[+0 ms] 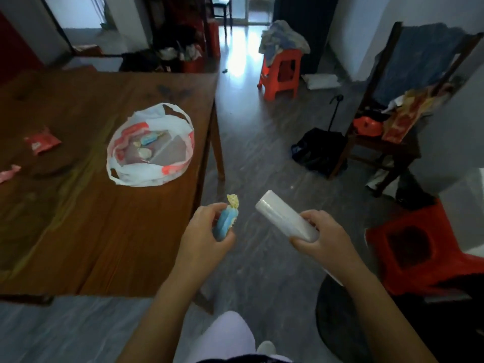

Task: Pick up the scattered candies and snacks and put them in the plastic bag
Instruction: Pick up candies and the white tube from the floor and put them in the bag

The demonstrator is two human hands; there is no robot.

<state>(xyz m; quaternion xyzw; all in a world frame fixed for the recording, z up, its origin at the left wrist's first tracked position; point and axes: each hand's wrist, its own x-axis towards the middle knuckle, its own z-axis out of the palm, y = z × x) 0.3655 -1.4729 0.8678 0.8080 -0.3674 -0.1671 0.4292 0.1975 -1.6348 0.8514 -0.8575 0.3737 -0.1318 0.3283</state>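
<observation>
A white and red plastic bag (167, 171) lies open on the wooden table (78, 231), near its right edge, with a few wrapped candies inside. My left hand (201, 239) grips a blue wrapped candy (226, 221) with a yellow twisted end, held beside the table's right edge over the floor. My right hand (324, 231) holds a white roll of plastic film (282, 214), also over the floor. A red snack packet (42, 143) and a pink candy (9, 172) lie on the left part of the table.
A red plastic stool (281, 72) with cloth on it stands on the floor ahead. Another red stool (419, 247) sits at the right. A dark wooden chair (387, 142) with clutter and a black bag (318, 150) stand at the right.
</observation>
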